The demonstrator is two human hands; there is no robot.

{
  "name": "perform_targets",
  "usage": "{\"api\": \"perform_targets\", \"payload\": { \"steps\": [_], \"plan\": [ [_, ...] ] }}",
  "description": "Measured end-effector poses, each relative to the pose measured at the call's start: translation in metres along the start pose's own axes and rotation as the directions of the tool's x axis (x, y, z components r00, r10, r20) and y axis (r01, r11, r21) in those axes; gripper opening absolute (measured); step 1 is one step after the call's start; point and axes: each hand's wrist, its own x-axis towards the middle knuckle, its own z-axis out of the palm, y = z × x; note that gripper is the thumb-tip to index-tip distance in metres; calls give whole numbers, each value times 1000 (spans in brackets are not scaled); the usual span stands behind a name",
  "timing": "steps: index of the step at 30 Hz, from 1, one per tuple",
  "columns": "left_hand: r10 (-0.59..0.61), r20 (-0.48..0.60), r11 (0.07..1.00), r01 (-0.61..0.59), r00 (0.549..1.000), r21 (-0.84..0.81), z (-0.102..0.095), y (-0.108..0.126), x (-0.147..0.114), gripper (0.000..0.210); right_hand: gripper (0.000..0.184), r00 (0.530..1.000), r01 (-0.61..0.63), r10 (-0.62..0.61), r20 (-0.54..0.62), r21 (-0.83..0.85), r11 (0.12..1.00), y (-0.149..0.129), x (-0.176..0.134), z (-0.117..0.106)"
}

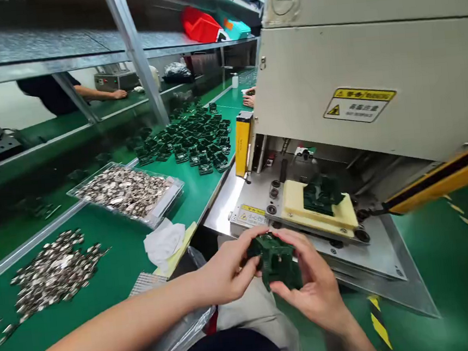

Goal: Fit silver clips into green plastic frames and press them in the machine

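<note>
Between my two hands, above my lap, is a dark green molded plastic part [280, 261]. My left hand [229, 268] grips its left side with thumb and fingers. The fingers of my right hand [314, 277] wrap its top and right side, thumb at the lower edge. A similar dark green part [321, 194] sits on the cream fixture block [291, 198] of the press [363, 60], just beyond my hands. Many more green parts [193, 135] lie heaped on the green bench to the left.
A clear tray [151, 218] of small shiny metal pieces stands on the bench, with a loose pile of them [58, 273] nearer. A white cloth [166, 244] lies by the edge. Yellow guard bars [243, 144] flank the press. Other people's hands [249, 97] show farther back.
</note>
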Motion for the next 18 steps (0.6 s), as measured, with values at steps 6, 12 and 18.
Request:
{"api": "perform_targets", "payload": {
  "steps": [6, 12, 18],
  "plan": [
    [283, -96, 954, -270, 954, 129, 7, 32, 104, 78, 62, 741, -43, 2, -672, -45, 998, -1, -30, -83],
    [102, -99, 993, -95, 990, 71, 20, 37, 185, 70, 62, 623, -90, 86, -777, 37, 995, 11, -10, -122],
    [18, -342, 969, -100, 939, -226, -24, 22, 114, 67, 63, 898, -191, 70, -433, -243, 951, 14, 60, -122]
  ]
}}
